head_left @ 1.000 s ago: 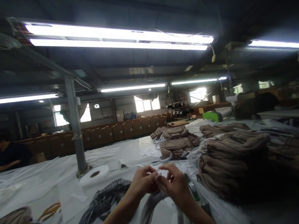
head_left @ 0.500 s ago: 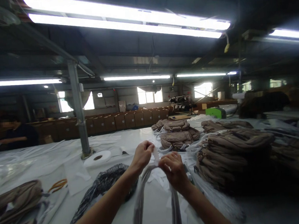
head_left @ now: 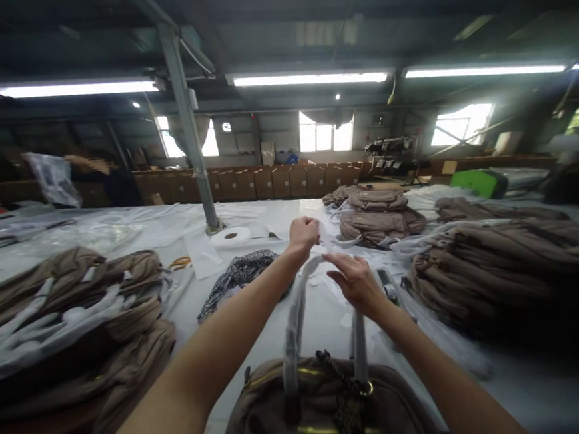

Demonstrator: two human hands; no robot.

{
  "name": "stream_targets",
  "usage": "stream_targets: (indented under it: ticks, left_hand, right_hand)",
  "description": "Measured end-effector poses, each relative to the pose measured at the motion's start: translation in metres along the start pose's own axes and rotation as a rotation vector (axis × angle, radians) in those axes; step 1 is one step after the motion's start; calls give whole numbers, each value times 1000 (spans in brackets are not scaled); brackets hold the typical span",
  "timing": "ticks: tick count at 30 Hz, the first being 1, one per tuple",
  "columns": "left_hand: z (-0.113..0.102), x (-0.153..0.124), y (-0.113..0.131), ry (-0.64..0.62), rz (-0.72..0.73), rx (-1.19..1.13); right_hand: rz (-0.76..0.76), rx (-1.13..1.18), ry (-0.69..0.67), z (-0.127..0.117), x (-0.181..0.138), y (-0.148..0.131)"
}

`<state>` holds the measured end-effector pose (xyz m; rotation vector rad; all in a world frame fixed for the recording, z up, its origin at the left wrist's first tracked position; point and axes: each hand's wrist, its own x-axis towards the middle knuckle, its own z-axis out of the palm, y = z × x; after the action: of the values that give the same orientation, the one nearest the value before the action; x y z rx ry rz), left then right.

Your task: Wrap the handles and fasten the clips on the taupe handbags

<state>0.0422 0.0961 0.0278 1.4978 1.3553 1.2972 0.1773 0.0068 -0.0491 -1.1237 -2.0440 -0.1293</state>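
Note:
A brown handbag [head_left: 269, 409] stands upright in front of me, with a dark charm [head_left: 349, 413] hanging at its front. Its raised handle [head_left: 294, 323] is covered in a pale wrapping. My left hand [head_left: 305, 236] is closed in a pinch on a thin white strip [head_left: 323, 233] above the handle's top. Lower and to the right, my right hand [head_left: 355, 280] holds the top of the handle, its fingers laid along it and hiding part of it. The strip's lower end meets the handle near the right fingertips.
Stacked brown bags [head_left: 494, 274] stand at right, with more bags [head_left: 380, 220] farther back. Wrapped brown bags [head_left: 92, 326] lie left. A white roll [head_left: 229, 237], black-and-white patterned material [head_left: 239, 278] and orange-handled scissors [head_left: 179, 263] lie on the table. A metal post [head_left: 187, 131] rises beyond; a co-worker [head_left: 116, 184] handles clear plastic.
My view has tipped down, bringing the handbag's body into sight. The right fingers have straightened along the handle; the left hand keeps its pinch. The co-worker has raised a plastic sheet.

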Motion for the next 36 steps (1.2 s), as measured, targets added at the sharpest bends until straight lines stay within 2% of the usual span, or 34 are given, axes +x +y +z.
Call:
stream_targets:
  ticks: [4,7,10,12,13,14,17,19,22,24,27,30,32,34,36]
  left_hand:
    - [-32,19,-23,113,30,26]
    - [-55,2,-44,94,115,121]
    - [-55,-48,-81,-74,257,248]
    - [-45,-86,-119,-252,328,327]
    - [-38,-103,-141,-347,329,405]
    - [-32,-117,-164,-470,281,633]
    - [-19,-136,-220,-522,157,712]
    - [-16,-134,-237,-478,148,671]
    - [-26,-126,-232,-350,156,564]
    - [-43,-124,-219,-241,126,481]
    - [-84,-131,-206,-67,5,382]
    - [-131,-153,-211,74,-156,310]
    - [-154,-175,-220,132,-258,254]
    - [-164,-201,-230,172,-342,198]
    - [-161,-225,-240,198,-405,154]
  right_hand:
    - [146,-181,-82,18,-29,8]
    - [250,-181,-194,35,-77,8]
    - [305,-148,-323,56,-129,-2]
    - [294,-103,-406,69,-154,-10]
    - [284,-83,-424,73,-161,-14]
    - [282,-62,-429,75,-165,-15]
    - [436,-43,-363,72,-157,-5]
    - [596,-92,-315,66,-145,13]
    - [744,-191,-317,63,-132,44]
    - [808,-231,-348,67,-129,58]
    - [856,-247,-387,74,-129,68]
    - [841,-219,-410,77,-131,71]
    - [818,-202,-405,75,-131,73]
    - [798,-187,-388,73,-131,73]
    - [781,-175,-369,71,-131,73]
